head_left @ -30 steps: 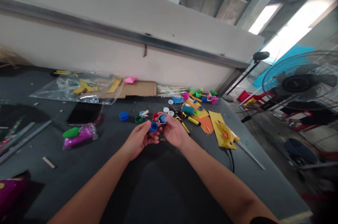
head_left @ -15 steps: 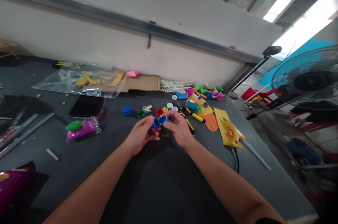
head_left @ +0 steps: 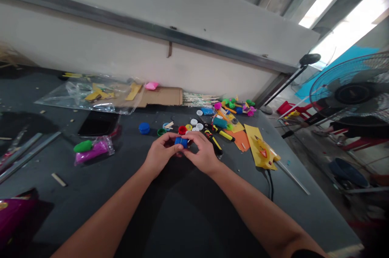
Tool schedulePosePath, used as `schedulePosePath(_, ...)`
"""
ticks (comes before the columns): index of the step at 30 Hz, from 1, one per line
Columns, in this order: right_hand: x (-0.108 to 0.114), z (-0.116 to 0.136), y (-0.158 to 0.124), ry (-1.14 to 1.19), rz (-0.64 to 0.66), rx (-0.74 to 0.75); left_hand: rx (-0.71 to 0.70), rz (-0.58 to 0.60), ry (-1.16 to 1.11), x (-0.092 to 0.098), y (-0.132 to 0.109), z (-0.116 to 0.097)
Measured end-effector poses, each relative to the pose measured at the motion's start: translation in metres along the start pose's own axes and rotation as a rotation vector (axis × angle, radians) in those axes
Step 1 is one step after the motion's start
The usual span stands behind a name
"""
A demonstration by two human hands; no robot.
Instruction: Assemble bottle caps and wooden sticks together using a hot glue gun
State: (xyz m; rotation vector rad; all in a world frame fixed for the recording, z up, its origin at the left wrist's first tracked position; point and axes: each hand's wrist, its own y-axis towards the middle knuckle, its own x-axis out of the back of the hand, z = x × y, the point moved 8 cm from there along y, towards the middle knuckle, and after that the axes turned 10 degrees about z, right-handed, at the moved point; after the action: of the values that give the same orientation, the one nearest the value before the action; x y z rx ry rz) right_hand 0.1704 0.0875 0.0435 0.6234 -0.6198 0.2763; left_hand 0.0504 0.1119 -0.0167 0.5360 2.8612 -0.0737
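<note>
Two blue bottle caps are pressed together, rim to rim, above the dark table. My left hand grips them from the left between thumb and fingers. From the other side my right hand pinches them too. Just beyond the fingers lie a red cap, a green cap and several white caps. Another blue cap piece sits farther left. Small wooden sticks rest on a light blue ring-shaped cap.
A yellow glue gun with a black cable lies on yellow paper at right. Yellow-black cutters lie nearer. A phone, a purple clay packet and a plastic bag are on the left. A fan stands beyond the table.
The two blue caps were apart with their hollow sides showing; now they meet rim to rim. My hands have drawn together around them. The view has shifted slightly.
</note>
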Motion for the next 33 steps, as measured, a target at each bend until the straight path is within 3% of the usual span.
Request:
schedulePosePath(15,-0.003,0.006,-0.003,-0.032,-0.002,0.038,-0.155,-0.065,0.232,0.005,-0.004,-0.018)
schedulePosePath(18,-0.003,0.006,-0.003,-0.031,-0.007,0.04,-0.119,-0.064,0.156,0.004,-0.004,-0.014)
schedulePosePath(24,0.002,0.004,-0.003,-0.054,-0.044,0.031,0.076,0.0,-0.203,-0.001,-0.002,0.006)
schedulePosePath(33,-0.003,0.006,-0.003,-0.164,0.01,0.09,0.078,-0.042,-0.131,0.005,0.0,0.008)
